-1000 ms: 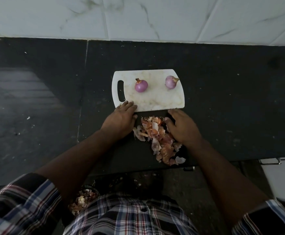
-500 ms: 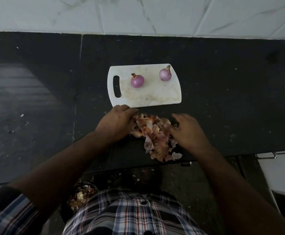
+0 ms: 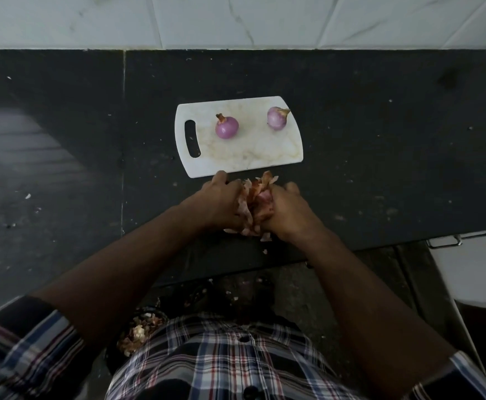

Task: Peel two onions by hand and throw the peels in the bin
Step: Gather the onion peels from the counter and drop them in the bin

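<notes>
Two peeled purple onions lie on a white cutting board: one onion left of centre, the other onion at the right. Just in front of the board, my left hand and my right hand press together from both sides on a heap of orange-pink onion peels. The peels are squeezed between my palms on the black counter, and a few scraps stick out above and below. A bin holding peels shows below the counter edge, partly hidden by my left arm and shirt.
The black stone counter runs the full width, with a white tiled wall behind. A white cabinet with a metal handle stands at the lower right. Small peel crumbs lie on the floor under the counter edge.
Both hands have closed inward, gathering the spread-out peels into a tight heap held between them.
</notes>
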Demonstrator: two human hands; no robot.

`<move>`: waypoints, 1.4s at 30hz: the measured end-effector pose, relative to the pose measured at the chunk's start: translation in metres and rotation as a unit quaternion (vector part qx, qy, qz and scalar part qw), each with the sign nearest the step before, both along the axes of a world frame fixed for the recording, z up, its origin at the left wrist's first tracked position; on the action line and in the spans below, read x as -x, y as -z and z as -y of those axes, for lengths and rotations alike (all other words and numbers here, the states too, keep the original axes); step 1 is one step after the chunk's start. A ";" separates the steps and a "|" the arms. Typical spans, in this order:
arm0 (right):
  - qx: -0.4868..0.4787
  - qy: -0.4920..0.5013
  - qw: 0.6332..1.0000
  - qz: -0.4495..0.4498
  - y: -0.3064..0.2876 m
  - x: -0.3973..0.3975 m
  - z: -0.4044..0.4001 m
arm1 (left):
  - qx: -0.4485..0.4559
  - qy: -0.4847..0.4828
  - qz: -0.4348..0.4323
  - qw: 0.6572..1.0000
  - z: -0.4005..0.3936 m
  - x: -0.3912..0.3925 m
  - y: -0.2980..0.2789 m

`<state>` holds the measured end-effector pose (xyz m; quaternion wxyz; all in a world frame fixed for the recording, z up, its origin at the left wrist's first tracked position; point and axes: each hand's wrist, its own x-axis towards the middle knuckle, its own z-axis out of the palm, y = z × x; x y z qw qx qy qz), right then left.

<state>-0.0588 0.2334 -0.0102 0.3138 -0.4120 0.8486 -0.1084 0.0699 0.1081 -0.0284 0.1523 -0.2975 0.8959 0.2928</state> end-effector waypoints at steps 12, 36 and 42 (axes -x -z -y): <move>-0.082 -0.070 0.994 -0.034 -0.003 0.016 0.010 | -0.001 -0.052 0.009 0.999 -0.012 -0.006 0.001; -0.080 -0.140 0.986 0.041 -0.001 0.022 0.036 | -0.020 -0.094 -0.032 0.995 -0.033 0.024 -0.018; 0.003 -0.063 0.940 0.336 -0.005 0.029 0.030 | -0.014 -0.144 -0.051 0.988 -0.040 0.024 -0.024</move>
